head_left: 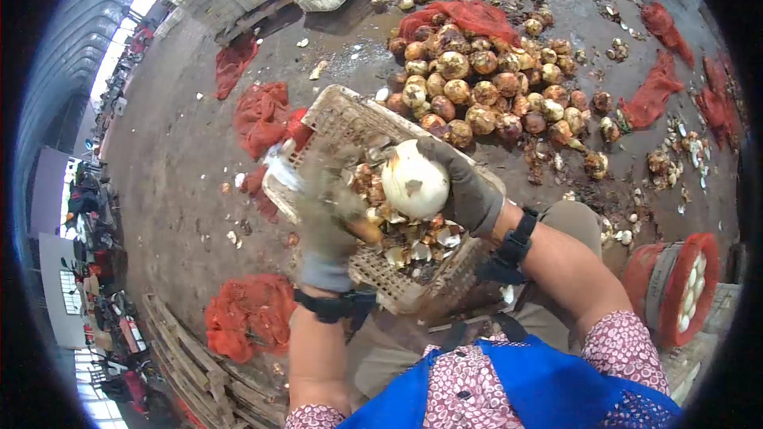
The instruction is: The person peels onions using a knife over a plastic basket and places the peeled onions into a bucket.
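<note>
1. My right hand [469, 183] is curled round the side of a peeled onion [417, 187], holding it above the crate [334, 115], inside its edges.
2. My left hand [327, 214] is a blur over the crate's left side; I cannot tell whether it is spread or pinching something.
3. Peel [421, 251] lies in the crate toward its near edge.
4. Beyond its far edge, an onion pile [485, 91] sits on the floor [179, 191].
</note>
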{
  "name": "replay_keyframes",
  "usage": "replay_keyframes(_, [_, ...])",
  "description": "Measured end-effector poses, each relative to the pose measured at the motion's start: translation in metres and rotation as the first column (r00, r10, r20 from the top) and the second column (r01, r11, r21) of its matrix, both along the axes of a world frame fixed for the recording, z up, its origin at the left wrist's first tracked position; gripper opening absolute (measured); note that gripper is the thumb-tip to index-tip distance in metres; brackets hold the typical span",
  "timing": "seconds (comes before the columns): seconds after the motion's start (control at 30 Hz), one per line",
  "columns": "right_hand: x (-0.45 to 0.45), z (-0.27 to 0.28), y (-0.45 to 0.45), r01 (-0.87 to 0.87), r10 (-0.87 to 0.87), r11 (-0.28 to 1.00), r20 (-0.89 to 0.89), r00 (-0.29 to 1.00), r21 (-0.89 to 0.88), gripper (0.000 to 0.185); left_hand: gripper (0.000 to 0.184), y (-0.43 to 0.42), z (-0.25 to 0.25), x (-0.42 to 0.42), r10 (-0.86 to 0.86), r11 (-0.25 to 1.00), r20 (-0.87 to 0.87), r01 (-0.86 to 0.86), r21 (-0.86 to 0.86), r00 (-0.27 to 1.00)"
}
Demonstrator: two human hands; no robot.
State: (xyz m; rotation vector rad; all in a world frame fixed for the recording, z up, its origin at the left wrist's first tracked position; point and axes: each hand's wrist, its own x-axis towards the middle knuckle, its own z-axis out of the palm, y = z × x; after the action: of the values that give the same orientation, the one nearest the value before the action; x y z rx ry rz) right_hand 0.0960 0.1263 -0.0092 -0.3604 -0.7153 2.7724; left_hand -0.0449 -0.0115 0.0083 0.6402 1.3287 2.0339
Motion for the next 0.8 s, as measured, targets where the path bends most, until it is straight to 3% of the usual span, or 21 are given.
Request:
replay_keyframes(0.07, [0.000, 0.002, 0.005, 0.045, -0.046, 0.998, -0.046, 0.998, -0.034, 0.050, 0.055, -0.019, -0.013, -0.035, -0.320, 0.901, 0.134, 0.258, 0.349, 0.938])
replay_keyframes(0.1, [-0.003, 0.004, 0.006, 0.077, -0.085, 0.994, -0.106, 0.991, -0.077, 0.050, 0.049, -0.016, 0.007, -0.024, -0.237, 0.936, 0.256, 0.150, 0.318, 0.937])
replay_keyframes(0.13, [0.003, 0.007, 0.010, 0.017, -0.026, 0.996, -0.110, 0.994, -0.083, 0.055, 0.040, -0.010, 0.024, 0.001, -0.071, 0.990, 0.262, 0.036, 0.135, 0.963])
replay_keyframes(0.2, [0.007, 0.007, 0.014, 0.016, -0.012, 0.999, -0.103, 0.995, 0.037, 0.059, 0.032, -0.011, 0.039, 0.021, -0.189, 0.921, -0.051, 0.159, -0.354, 0.981])
replay_keyframes(0.23, [0.010, 0.008, 0.018, 0.014, -0.010, 0.999, -0.097, 0.995, 0.049, 0.059, 0.032, -0.007, 0.015, 0.026, -0.124, 0.928, -0.554, -0.101, -0.358, 0.823])
replay_keyframes(0.27, [0.012, 0.009, 0.019, 0.040, -0.018, 0.977, -0.105, 0.994, 0.210, 0.061, 0.032, -0.009, 0.000, 0.021, -0.118, 0.929, -0.548, -0.102, -0.354, 0.828])
replay_keyframes(0.3, [0.013, 0.008, 0.018, 0.064, -0.023, 0.931, -0.118, 0.993, 0.360, 0.063, 0.037, -0.009, -0.001, 0.019, -0.126, 0.952, -0.803, -0.158, -0.264, 0.583])
replay_keyframes(0.33, [0.014, 0.009, 0.016, 0.058, -0.019, 0.932, -0.114, 0.993, 0.357, 0.063, 0.044, -0.010, 0.001, 0.018, -0.113, 0.971, -0.957, -0.177, -0.164, 0.266])
replay_keyframes(0.37, [0.016, 0.011, 0.014, 0.087, -0.051, 0.916, -0.103, 0.993, 0.392, 0.065, 0.057, -0.018, 0.004, 0.021, -0.273, 0.919, -0.934, -0.224, -0.325, 0.231])
replay_keyframes(0.4, [0.019, 0.015, 0.013, 0.113, -0.081, 0.896, -0.090, 0.993, 0.430, 0.066, 0.057, -0.019, 0.006, 0.023, -0.272, 0.918, -0.932, -0.226, -0.326, 0.242])
replay_keyframes(0.47, [0.022, 0.020, 0.009, 0.109, -0.086, 0.895, -0.073, 0.994, 0.433, 0.068, 0.068, -0.016, 0.007, 0.024, -0.456, 0.833, -0.862, -0.236, -0.501, 0.220])
replay_keyframes(0.5, [0.022, 0.019, 0.008, 0.111, -0.086, 0.898, -0.076, 0.993, 0.425, 0.068, 0.072, -0.015, 0.003, 0.022, -0.425, 0.854, -0.897, -0.275, -0.441, 0.119])
replay_keyframes(0.67, [0.019, 0.016, -0.002, 0.068, -0.031, 0.953, -0.126, 0.992, 0.296, 0.072, 0.078, -0.010, 0.001, 0.028, -0.370, 0.861, -0.921, -0.326, -0.390, 0.124])
replay_keyframes(0.73, [0.016, 0.011, -0.005, 0.106, -0.073, 0.958, -0.131, 0.989, 0.267, 0.074, 0.069, -0.006, -0.003, 0.027, -0.392, 0.765, -0.894, -0.463, -0.448, 0.218])
replay_keyframes(0.8, [0.015, 0.012, -0.002, 0.107, -0.076, 0.956, -0.119, 0.990, 0.273, 0.075, 0.071, -0.006, -0.001, 0.025, -0.396, 0.779, -0.892, -0.435, -0.452, 0.218])
